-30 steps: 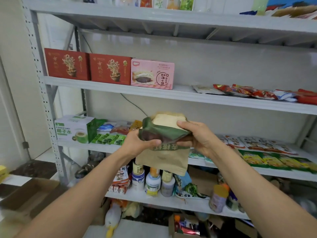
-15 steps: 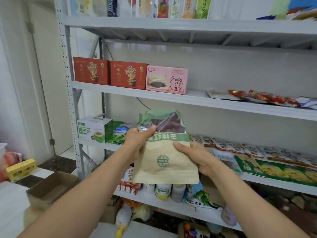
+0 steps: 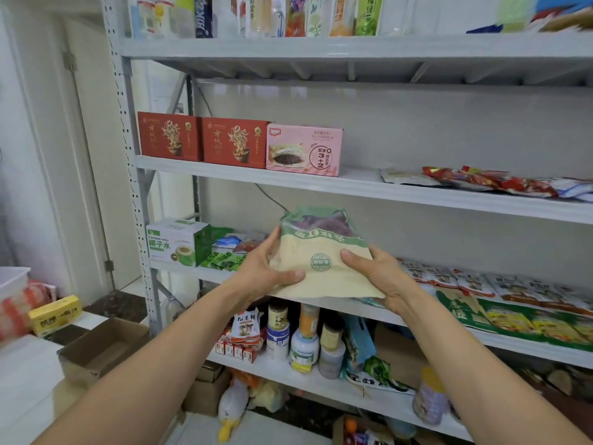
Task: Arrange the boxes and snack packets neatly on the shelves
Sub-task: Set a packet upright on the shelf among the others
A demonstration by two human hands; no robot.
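Just then, you had the tan paper snack packet with a green band and clear window (image 3: 321, 264) smoothed flat. A second before, its green end was folded down over the front. Half a second before, you held it more upright and higher. I judged from this that the straightening was finished and the placing had begun.

Going from the left, the white-and-green coconut water box (image 3: 176, 242) stood at the left end of the grey metal middle shelf (image 3: 179, 268). Small green sachets (image 3: 224, 260) lay just beside it. Your left hand (image 3: 266, 274) pinched the packet's lower left corner, with the thumb across the tan face and the fingers running up behind the side edge.

The packet sat between your two hands, tilted back. Its windowed end pointed toward the wall and its print read upside down to you. Its near edge hung over the shelf's front rim, and I could not tell whether it touched the shelf.

Your right hand (image 3: 382, 281) pinched the right edge the same way, thumb on top and fingers hidden beneath. Further right, a row of flat printed snack packets (image 3: 449, 277) lay along the same shelf, near that hand.

The packet hovered over the stretch between the sachets and that row, so that looked to me like the slot you were aiming for. Setting it down squarely there would have called for both thumbs to let go together, or the light packet could have slid off the rim.
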